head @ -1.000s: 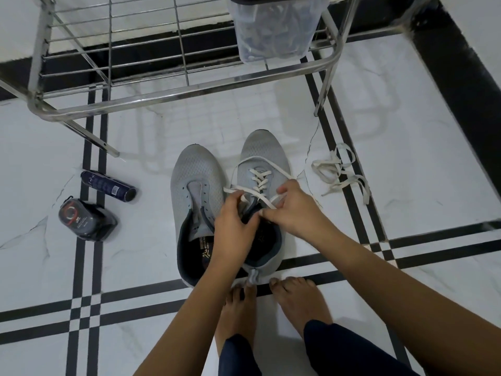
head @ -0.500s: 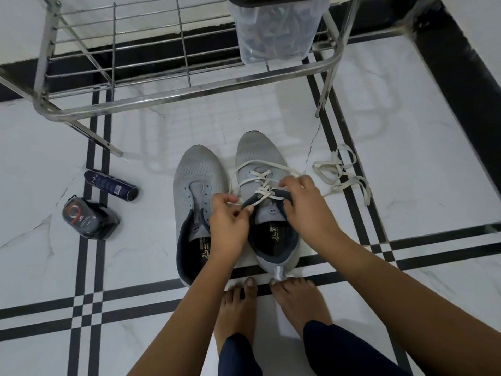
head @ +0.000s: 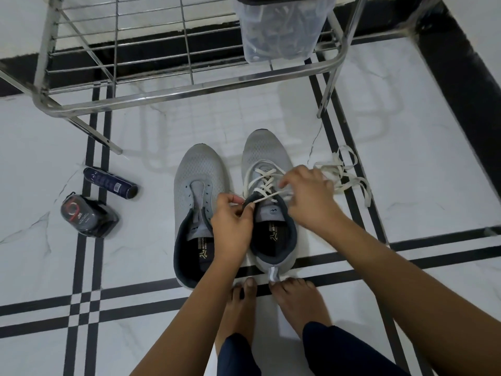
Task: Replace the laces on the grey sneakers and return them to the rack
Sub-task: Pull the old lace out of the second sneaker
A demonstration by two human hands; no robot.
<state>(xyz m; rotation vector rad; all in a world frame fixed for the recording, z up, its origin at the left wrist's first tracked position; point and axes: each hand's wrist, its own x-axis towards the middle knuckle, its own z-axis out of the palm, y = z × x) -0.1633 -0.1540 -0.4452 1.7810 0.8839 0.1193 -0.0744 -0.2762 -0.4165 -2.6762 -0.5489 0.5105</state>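
Head view, your left hand (head: 231, 229) grip pinching the white lace (head: 264, 183) end, your right hand (head: 309, 198) blurred over the right sneaker (head: 260, 147), its grip impossible to tell, left sneaker (head: 198, 172) just beside, both on the floor (head: 406, 191), rack (head: 189, 91) far.

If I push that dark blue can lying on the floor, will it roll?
Probably: the dark blue can is round and lies on its side on smooth tile. It would likely roll sideways, not lengthwise. It looks stiff, not floppy.
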